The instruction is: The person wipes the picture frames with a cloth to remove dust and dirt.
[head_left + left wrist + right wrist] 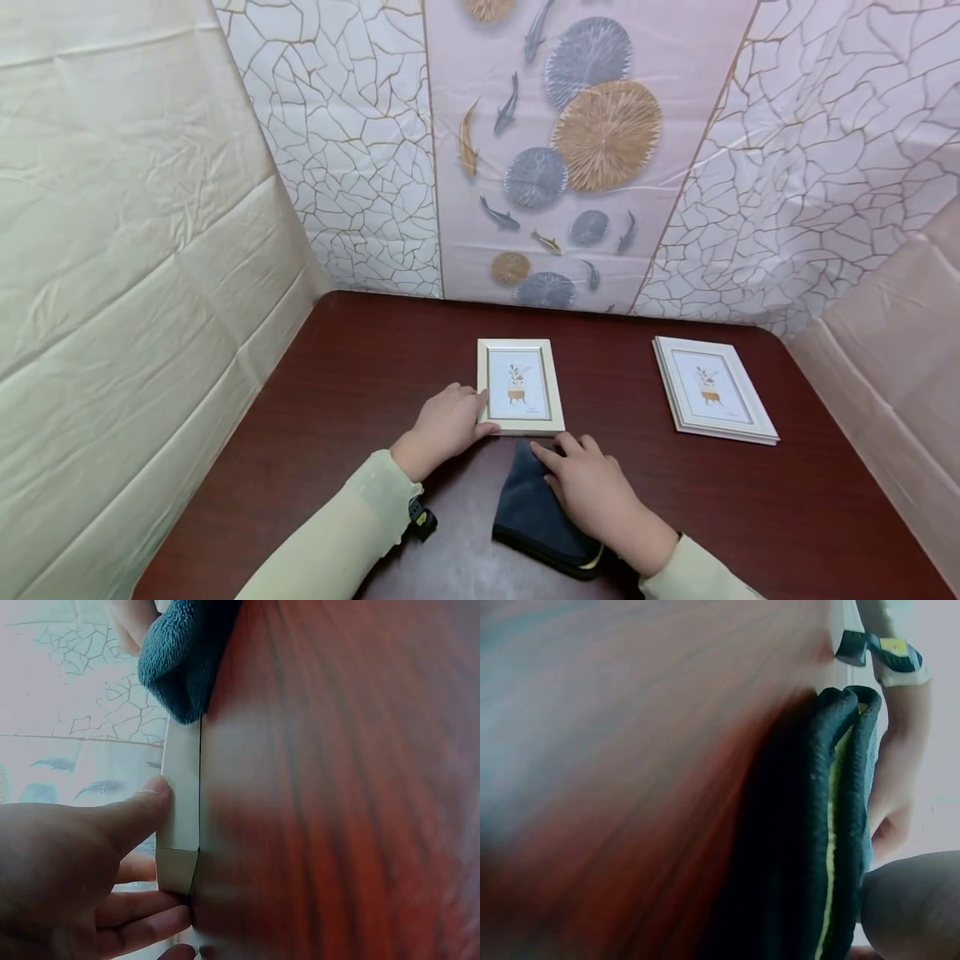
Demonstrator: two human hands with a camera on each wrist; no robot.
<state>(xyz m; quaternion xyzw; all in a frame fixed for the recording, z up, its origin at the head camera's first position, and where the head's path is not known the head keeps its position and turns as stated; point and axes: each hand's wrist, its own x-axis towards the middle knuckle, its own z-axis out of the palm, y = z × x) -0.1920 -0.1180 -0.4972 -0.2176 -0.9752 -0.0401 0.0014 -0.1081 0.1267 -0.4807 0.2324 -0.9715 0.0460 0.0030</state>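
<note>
A cream picture frame (pixel 557 392) with a potted-plant print lies face up on the table. My left hand (pixel 450 421) grips its near left corner; the thumb touches the near edge and the fingers reach along the left side, as the left wrist view shows. Against the near edge sits a folded dark blue-grey cloth (pixel 528 517), plush in the left wrist view, with a black border and a yellow layer (pixel 831 825) inside. My right hand (pixel 588 487) rests over the cloth, fingers spread, fingertips close to the frame's near right corner. The palm hides part of the cloth.
A stack of similar white frames (pixel 716 392) lies on the right of the dark red wooden table (pixel 360 358). Patterned fabric (pixel 540 225) hangs behind the table, with pale fabric walls at both sides. A black strap with a small device (pixel 423 521) is on my left wrist.
</note>
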